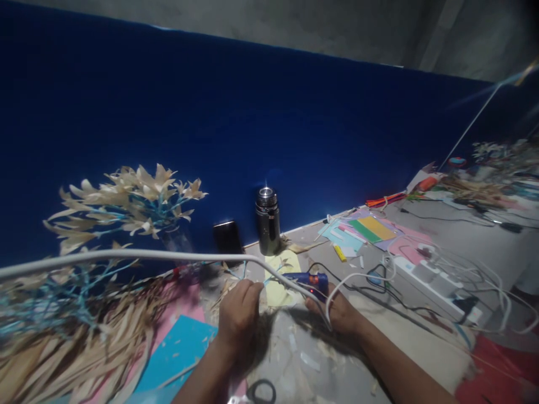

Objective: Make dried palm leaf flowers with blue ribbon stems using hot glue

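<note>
My right hand (339, 314) grips a blue glue gun (319, 280) with orange parts and a small red light; its nozzle faces left. My left hand (239, 311) is closed, thumb and fingers pinched on a thin light-blue flower stem (268, 280). Pale petals show at the stem's end, close to the glue gun's tip. Beneath both lies a yellow paper (275, 294). A white cable (138, 255) crosses in front of the scene and partly hides the gun's nozzle and my right fingers.
Pale dried-leaf flowers (143, 191) stand at left above dried leaf strips (46, 359) and blue card (179, 348). A dark flask (268, 224) and phone (227, 238) stand by the blue wall. Scissors (261, 390) lie in front; a power strip (429, 286) with tangled cords is right.
</note>
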`<state>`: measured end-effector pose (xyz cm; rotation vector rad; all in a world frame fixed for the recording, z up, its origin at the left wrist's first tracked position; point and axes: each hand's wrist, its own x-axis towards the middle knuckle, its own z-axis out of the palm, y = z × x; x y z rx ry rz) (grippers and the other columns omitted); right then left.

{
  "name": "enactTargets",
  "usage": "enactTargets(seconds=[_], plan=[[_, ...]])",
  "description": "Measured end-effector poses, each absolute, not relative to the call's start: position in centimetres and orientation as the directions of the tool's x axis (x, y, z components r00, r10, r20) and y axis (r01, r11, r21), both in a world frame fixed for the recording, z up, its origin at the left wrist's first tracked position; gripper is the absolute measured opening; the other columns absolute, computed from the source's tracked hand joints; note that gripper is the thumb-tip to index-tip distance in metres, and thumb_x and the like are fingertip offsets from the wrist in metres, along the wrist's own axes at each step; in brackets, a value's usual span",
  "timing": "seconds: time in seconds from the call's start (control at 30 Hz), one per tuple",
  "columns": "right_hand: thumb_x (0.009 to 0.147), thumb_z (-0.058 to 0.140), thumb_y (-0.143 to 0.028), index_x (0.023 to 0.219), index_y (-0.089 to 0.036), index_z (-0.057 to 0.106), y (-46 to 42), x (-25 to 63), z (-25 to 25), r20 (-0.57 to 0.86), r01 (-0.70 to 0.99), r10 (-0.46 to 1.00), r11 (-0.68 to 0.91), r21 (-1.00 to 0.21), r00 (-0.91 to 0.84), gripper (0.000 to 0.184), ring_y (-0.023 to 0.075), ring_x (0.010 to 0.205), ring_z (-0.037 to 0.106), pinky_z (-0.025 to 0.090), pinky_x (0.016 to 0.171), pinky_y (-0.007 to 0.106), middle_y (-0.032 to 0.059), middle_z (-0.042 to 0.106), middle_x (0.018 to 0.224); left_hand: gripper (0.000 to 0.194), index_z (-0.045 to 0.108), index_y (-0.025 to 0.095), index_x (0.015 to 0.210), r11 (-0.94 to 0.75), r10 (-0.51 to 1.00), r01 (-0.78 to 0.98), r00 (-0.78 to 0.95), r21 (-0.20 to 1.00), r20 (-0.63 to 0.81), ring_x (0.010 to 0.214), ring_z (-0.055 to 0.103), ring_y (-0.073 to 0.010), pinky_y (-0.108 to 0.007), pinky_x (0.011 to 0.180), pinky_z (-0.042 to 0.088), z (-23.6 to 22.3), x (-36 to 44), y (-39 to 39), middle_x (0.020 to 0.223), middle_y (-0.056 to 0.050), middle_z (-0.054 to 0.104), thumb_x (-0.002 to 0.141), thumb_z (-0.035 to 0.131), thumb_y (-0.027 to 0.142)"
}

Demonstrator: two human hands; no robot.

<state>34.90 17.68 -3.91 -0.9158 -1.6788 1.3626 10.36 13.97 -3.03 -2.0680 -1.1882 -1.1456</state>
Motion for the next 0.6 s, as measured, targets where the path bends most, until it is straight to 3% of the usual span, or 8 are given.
enactTargets(seconds=[0.17, 0.43, 0.6], plan=[[0.077, 0.076, -0.045, 0.095, -0.02, 0.071, 17.56, 34.88, -4.42, 0.085, 0.071, 0.894, 0.128, -0.989, -0.44, 0.032, 0.0203, 0.074, 0.055, 0.051, 0.068, 0.035, 0.0036, 0.063, 0.081, 0.019, 0.06, 0.018, 0.094, -0.493, 0.465, 0.87, 0.254, 0.01, 0.848, 0.064, 0.062, -0.0205, -0.03, 0.055, 0.046, -3.17, 10.31, 14.0, 0.071, -0.004, 0.064, 0.1, 0.044, 0.011], [0.078, 0.075, -0.042, 0.096, -0.02, 0.072, 17.75, 34.97, -3.6, 0.164, 0.051, 0.873, 0.21, -0.976, -0.46, 0.029, 0.0193, 0.071, 0.054, 0.05, 0.07, 0.035, 0.0014, 0.061, 0.074, 0.02, 0.06, 0.02, 0.09, -0.494, 0.486, 0.869, 0.237, 0.04, 0.841, 0.063, 0.062, -0.0205, -0.03, 0.056, 0.046, -3.14, 10.35, 13.95, 0.07, -0.003, 0.063, 0.099, 0.045, 0.009], [0.082, 0.07, -0.044, 0.104, -0.02, 0.071, 18.2, 35.2, -3.55, 0.18, 0.148, 0.864, 0.279, -0.949, -0.47, 0.033, 0.0241, 0.082, 0.06, 0.05, 0.076, 0.038, 0.0073, 0.069, 0.09, 0.019, 0.061, 0.02, 0.093, -0.47, 0.463, 0.882, 0.224, 0.023, 0.858, 0.065, 0.064, -0.0207, -0.031, 0.058, 0.049, -3.12, 9.97, 14.16, 0.072, -0.004, 0.066, 0.098, 0.045, 0.009]])
